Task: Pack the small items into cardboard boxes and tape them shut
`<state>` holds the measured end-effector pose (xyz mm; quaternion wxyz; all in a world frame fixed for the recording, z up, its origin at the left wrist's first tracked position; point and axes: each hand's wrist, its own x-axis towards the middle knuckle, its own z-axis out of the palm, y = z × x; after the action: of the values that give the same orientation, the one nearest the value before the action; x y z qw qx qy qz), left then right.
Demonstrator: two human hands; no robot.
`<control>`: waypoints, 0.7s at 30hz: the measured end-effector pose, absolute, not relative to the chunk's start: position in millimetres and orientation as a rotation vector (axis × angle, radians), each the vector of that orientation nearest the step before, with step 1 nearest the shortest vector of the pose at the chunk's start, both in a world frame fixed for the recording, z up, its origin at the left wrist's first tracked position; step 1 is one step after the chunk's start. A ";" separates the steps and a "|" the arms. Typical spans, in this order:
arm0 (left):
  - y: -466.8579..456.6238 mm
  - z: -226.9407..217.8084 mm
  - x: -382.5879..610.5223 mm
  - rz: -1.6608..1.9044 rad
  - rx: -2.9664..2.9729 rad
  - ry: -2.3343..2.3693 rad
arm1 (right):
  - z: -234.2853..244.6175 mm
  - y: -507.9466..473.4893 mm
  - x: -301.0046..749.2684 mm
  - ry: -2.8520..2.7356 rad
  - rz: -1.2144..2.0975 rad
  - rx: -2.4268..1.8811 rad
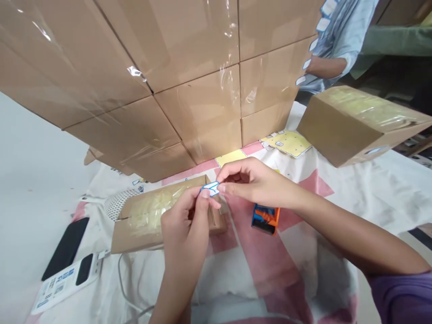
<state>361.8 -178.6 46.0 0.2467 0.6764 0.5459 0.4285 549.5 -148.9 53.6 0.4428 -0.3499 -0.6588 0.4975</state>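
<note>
Between my two hands is a small white sticker (212, 188) with a blue border. The thumb and fingers of my left hand (189, 216) pinch its left end. My right hand (248, 182) has its thumb and forefinger closed at the right end. Behind and under my left hand lies a taped cardboard box (145, 216) on the cloth. A small orange, blue and black object (266, 219) sits below my right hand; its kind is unclear.
Stacked taped cartons (202, 108) form a wall ahead. Another carton (354, 126) stands at right, beside a person's arm (327, 66) and a row of blue-edged labels (313, 44). A black phone (65, 247), white device (62, 283) and cable (123, 279) lie at left.
</note>
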 end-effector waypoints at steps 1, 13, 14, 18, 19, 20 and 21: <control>-177.5 46.6 362.4 1.187 1.821 1.487 | 51.8 -149.4 549.6 -1.634 1.216 -0.881; -171.8 38.9 362.4 1.219 1.839 1.547 | 43.5 -161.7 540.7 -1.716 0.683 -1.015; -171.8 38.2 361.4 1.237 1.834 1.550 | 42.4 -162.4 541.6 -1.729 0.616 -1.036; -171.7 36.9 362.0 1.287 1.822 1.513 | 39.0 -167.4 546.5 -1.747 0.448 -1.078; -171.6 36.3 362.9 1.279 1.835 1.482 | 38.9 -169.4 547.0 -1.749 0.465 -1.071; -171.5 35.4 363.9 1.288 1.851 1.454 | 38.9 -171.7 547.1 -1.743 0.502 -1.063; -171.3 34.1 364.8 1.321 1.875 1.434 | 39.1 -174.1 546.6 -1.727 0.543 -1.054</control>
<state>364.8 -171.3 34.1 0.2167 0.6768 0.5175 0.4767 546.6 -174.1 39.1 0.5000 -0.4356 -0.7141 0.2244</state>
